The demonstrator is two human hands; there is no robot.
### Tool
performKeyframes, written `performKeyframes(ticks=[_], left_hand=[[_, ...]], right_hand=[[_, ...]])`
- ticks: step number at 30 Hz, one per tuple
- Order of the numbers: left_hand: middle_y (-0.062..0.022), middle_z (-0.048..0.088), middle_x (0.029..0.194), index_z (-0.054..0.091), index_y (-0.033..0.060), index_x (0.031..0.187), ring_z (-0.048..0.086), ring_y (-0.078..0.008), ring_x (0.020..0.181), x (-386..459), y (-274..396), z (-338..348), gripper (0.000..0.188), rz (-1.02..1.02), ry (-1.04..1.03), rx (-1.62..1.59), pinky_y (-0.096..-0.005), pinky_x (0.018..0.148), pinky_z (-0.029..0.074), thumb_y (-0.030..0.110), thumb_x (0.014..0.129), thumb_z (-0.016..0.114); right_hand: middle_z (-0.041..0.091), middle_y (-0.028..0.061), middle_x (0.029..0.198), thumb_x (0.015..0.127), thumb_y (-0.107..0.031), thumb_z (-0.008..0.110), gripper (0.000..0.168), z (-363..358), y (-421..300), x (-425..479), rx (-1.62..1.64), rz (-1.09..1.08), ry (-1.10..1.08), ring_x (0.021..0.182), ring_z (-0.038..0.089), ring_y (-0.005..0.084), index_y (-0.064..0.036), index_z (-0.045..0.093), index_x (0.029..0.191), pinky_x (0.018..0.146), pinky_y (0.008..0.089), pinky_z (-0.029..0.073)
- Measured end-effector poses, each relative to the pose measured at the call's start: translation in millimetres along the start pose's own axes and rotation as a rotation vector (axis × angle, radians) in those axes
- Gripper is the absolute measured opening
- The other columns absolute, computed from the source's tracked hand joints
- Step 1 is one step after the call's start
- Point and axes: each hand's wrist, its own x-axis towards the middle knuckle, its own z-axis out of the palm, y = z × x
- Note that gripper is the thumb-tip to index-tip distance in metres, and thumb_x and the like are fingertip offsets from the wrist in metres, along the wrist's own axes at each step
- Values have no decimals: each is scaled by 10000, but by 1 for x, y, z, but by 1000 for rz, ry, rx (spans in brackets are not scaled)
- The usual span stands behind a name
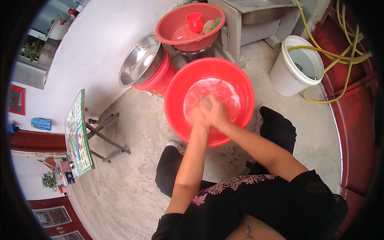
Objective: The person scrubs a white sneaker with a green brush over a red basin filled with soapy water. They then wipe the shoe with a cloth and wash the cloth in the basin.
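A large red plastic basin [243, 120] stands on the floor between my feet, with shallow, foamy water [220, 88] in its bottom. Over that water, my left hand [197, 115] and my right hand [217, 112] are pressed together. Both are blurred. The right-hand fingers curl towards a small greyish-pink patch [206, 103] between the hands; whether this is a held thing or part of a hand, I cannot tell. Neither hand touches the basin's rim.
Behind the basin, a steel bowl [141, 60] tilts on a red bucket [160, 78]. Beside it, a wider basin [168, 31] holds a red mug [195, 22]. A white bucket [285, 72] with a yellow hose [330, 55] stands right, a folding table [79, 135] left.
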Motion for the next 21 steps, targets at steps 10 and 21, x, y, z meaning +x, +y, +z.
performKeyframes(ticks=[10,21], left_hand=[[-141,607,887,492,32,1160,573,-285,881,-37,111,74,462,336,95,885,-371,782,439,411,963,315],[-175,344,1354,372,58,1320,445,-332,1167,-34,43,27,503,-162,212,-194,-403,970,387,400,952,341]], right_hand=[[571,120,1120,767,-100,631,430,-48,-1,57,503,250,-768,1048,546,186,4,528,1171,868,308,437],[590,63,764,729,-109,655,227,-17,-34,50,450,-16,-530,759,575,126,10,527,875,643,283,471]])
